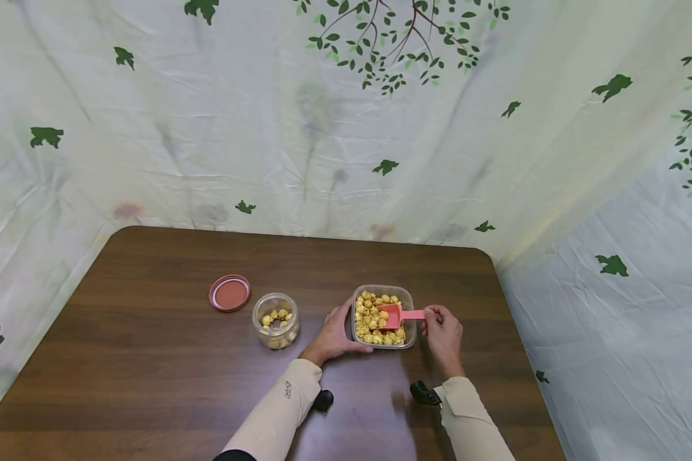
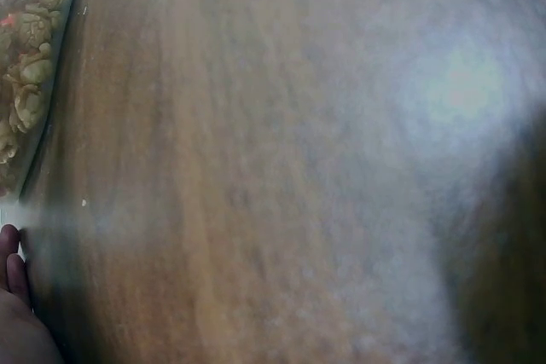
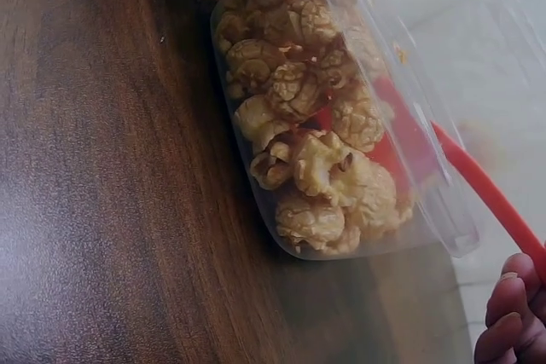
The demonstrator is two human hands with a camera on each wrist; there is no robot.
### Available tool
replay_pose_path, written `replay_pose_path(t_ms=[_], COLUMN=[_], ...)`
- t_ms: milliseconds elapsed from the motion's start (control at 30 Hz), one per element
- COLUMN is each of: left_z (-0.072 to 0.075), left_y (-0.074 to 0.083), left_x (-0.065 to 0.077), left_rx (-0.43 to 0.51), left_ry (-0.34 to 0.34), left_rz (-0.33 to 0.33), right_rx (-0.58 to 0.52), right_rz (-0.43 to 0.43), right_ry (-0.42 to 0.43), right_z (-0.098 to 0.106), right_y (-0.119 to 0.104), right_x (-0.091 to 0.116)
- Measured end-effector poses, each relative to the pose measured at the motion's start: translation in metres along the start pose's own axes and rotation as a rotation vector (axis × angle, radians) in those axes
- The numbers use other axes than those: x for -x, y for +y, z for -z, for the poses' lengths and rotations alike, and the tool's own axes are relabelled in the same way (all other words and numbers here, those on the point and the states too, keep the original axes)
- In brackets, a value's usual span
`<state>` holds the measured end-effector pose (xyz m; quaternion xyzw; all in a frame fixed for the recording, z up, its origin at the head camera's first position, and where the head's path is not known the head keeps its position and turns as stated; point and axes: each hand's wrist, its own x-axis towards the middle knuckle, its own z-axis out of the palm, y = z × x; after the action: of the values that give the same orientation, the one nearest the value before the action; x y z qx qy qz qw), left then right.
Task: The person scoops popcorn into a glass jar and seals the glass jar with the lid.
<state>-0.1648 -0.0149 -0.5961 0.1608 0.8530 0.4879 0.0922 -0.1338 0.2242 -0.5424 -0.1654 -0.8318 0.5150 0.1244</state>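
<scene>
A clear plastic container (image 1: 411, 339) of caramel popcorn (image 1: 371, 318) stands on the table, also visible in the right wrist view. My left hand (image 1: 336, 334) holds it at the near left corner, fingers along the left wall and thumb along the front. With my right hand (image 1: 443, 334) I grip the handle of a red-pink scoop (image 1: 393, 315). The scoop's bowl is down among the popcorn inside the container, and its handle (image 3: 490, 189) crosses the right rim. Only a bit of my left hand (image 2: 21, 321) shows in the left wrist view.
A round clear jar (image 1: 275, 320) with some popcorn in it stands open left of my left hand. Farther left lies a red lid (image 1: 229, 292) on the brown wooden table (image 1: 167, 358). Patterned cloth (image 1: 265, 128) hangs behind the table and along its sides.
</scene>
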Motion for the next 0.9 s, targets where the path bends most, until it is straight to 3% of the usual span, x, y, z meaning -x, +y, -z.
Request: replay_pose_path(t_ms=[367,900], left_z=[0.0000,-0.0008], left_y=[-0.0019,-0.0016], left_x=[-0.0005,-0.0010], left_rx=[0.008,0.004], left_ry=[0.008,0.013], left_rz=[-0.013,-0.022], right_rx=[0.000,0.006], right_rz=[0.033,-0.013], right_ry=[-0.037,-0.072], right_z=[-0.0028,-0.0090], right_y=[0.0028,0.0065], right_x=[-0.0030,-0.0018])
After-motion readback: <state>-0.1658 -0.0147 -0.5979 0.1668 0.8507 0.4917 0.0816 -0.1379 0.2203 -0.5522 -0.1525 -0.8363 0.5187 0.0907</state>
